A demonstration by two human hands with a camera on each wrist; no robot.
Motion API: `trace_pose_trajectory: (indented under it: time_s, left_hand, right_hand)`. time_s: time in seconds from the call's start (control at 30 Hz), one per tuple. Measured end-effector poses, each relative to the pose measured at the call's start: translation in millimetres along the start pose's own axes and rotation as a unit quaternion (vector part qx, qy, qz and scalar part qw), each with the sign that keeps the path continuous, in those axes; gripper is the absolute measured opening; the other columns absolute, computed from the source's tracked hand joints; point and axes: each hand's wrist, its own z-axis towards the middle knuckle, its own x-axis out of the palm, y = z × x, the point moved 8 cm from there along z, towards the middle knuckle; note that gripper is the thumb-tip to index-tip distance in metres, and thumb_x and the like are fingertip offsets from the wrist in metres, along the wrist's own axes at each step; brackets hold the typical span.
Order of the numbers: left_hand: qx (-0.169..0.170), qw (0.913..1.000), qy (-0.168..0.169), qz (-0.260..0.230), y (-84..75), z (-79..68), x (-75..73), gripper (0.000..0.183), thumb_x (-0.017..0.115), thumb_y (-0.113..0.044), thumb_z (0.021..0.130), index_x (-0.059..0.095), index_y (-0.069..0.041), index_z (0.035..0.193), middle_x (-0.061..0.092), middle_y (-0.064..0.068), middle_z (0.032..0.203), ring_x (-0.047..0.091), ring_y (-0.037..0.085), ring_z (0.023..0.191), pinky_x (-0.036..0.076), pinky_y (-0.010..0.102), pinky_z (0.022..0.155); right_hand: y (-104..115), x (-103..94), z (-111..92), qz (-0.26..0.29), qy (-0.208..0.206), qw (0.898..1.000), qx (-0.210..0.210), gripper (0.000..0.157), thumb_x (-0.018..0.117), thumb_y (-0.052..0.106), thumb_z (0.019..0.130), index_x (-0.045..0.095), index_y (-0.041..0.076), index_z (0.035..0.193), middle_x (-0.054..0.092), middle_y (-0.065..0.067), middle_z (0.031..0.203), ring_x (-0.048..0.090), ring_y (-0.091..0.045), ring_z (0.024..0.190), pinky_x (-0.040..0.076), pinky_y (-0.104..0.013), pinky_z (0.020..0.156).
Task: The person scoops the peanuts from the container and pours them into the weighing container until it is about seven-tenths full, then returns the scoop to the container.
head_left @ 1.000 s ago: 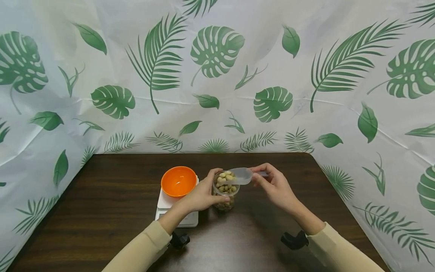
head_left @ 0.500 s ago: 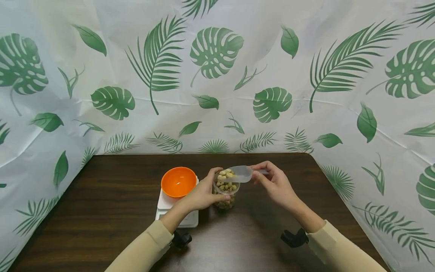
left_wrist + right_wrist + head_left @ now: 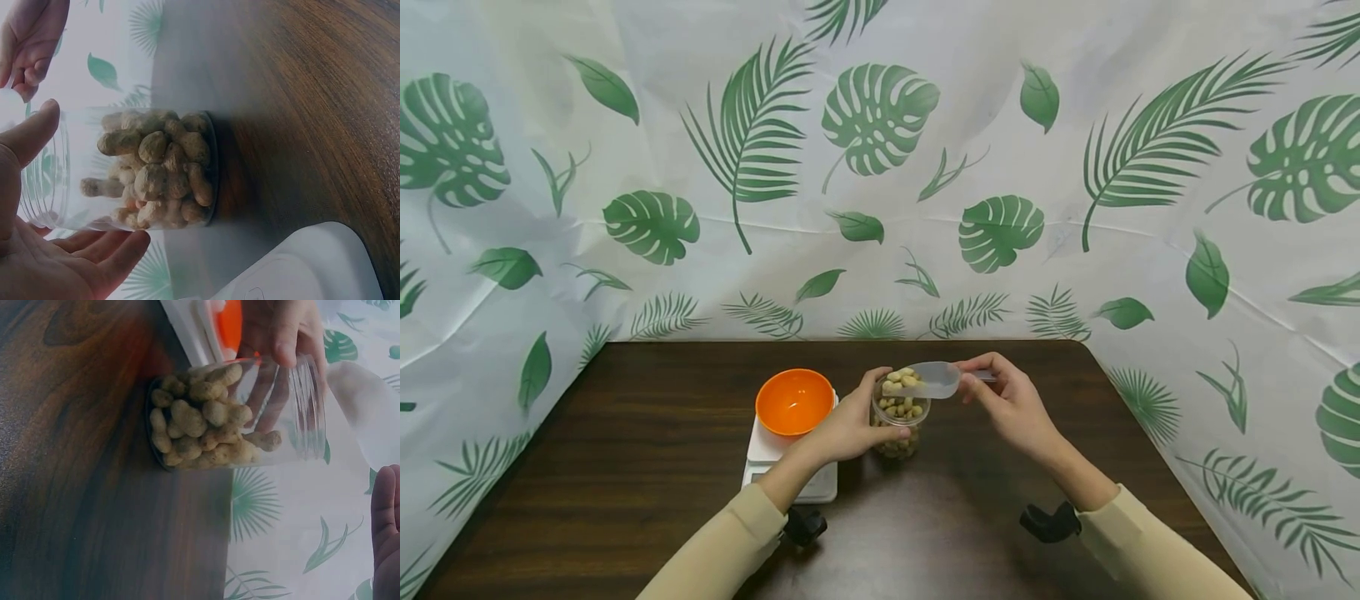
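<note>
White sheeting [image 3: 880,267] printed with green leaves hangs behind a dark wood-grain table [image 3: 587,442]. Near the table's middle, left to right, I see the left hand [image 3: 848,429] gripping a clear jar [image 3: 898,443] near its rim; the jar stands upright, part-filled with tan, knobbly unshelled peanuts [image 3: 899,408]. Just over its mouth is a translucent scoop [image 3: 938,380] bearing several peanuts, its handle pinched by the right hand [image 3: 1011,404].

My left wrist view gives the jar side-on: ridged neck, peanuts heaped below it. My right wrist view shows the left fingers through the clear wall, but only a pale blur of scoop; its load shows from the head view alone.

Further left, an orange bowl [image 3: 795,403] sits on a white scale [image 3: 763,450]. The left wrist crosses in front, hiding part of the scale.
</note>
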Motion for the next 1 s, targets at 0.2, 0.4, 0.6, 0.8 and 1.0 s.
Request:
trace_pose_trajectory:
  time_s: [0.2, 0.4, 0.6, 0.8, 1.0]
  left_hand:
    - [0.026, 0.9992, -0.024, 0.02, -5.4, -1.9, -5.5, 0.099, 0.081, -0.04, 0.076, 0.02, -0.02, 0.151, 0.042, 0.006, 0.141, 0.048, 0.022, 0.121, 0.038, 0.044, 0.102]
    - [0.043, 0.9973, -0.056, 0.019, -16.1, -9.0, -17.4, 0.097, 0.082, -0.037, 0.076, 0.023, -0.02, 0.151, 0.039, 0.007, 0.145, 0.042, 0.023, 0.129, 0.036, 0.044, 0.104]
    - [0.055, 0.9934, -0.1, -0.005, -26.1, -24.6, -42.6, 0.092, 0.082, -0.029, 0.077, 0.026, -0.022, 0.15, 0.039, 0.004, 0.142, 0.041, 0.026, 0.128, 0.036, 0.043, 0.104]
    - [0.052, 0.9883, -0.127, 0.066, -25.1, -42.1, -67.9, 0.084, 0.079, -0.038, 0.08, 0.032, -0.022, 0.148, 0.032, 0.001, 0.147, 0.037, 0.024, 0.132, 0.036, 0.048, 0.103]
    - [0.028, 0.985, -0.137, 0.101, -13.7, -55.7, -90.6, 0.083, 0.08, -0.042, 0.077, 0.038, -0.021, 0.145, 0.03, 0.001, 0.148, 0.034, 0.026, 0.131, 0.037, 0.052, 0.1]
  right_hand:
    - [-1.0, 0.0, 2.2, 0.009, 0.001, 1.0, -0.002, 0.018, 0.054, -0.002, 0.096, 0.054, -0.011, 0.111, 0.062, -0.025, 0.107, 0.059, -0.041, 0.079, 0.054, -0.027, 0.069]
    - [1.3, -1.2, 5.8, 0.013, -0.004, 1.0, -0.009, 0.018, 0.054, -0.002, 0.096, 0.054, -0.011, 0.111, 0.062, -0.024, 0.106, 0.061, -0.034, 0.077, 0.054, -0.027, 0.069]
    - [5.5, 3.1, 11.5, 0.023, 0.005, 1.0, -0.017, 0.018, 0.053, -0.002, 0.097, 0.054, -0.011, 0.112, 0.062, -0.024, 0.106, 0.061, -0.028, 0.078, 0.053, -0.027, 0.07]
    - [8.1, 9.3, 17.7, 0.029, 0.005, 0.999, -0.022, 0.017, 0.053, -0.003, 0.096, 0.055, -0.011, 0.11, 0.062, -0.025, 0.108, 0.062, -0.028, 0.077, 0.054, -0.035, 0.071]
    - [12.1, 21.2, 25.7, 0.028, 0.018, 0.999, -0.027, 0.017, 0.054, -0.003, 0.096, 0.056, -0.011, 0.111, 0.062, -0.024, 0.109, 0.06, -0.038, 0.076, 0.054, -0.029, 0.069]
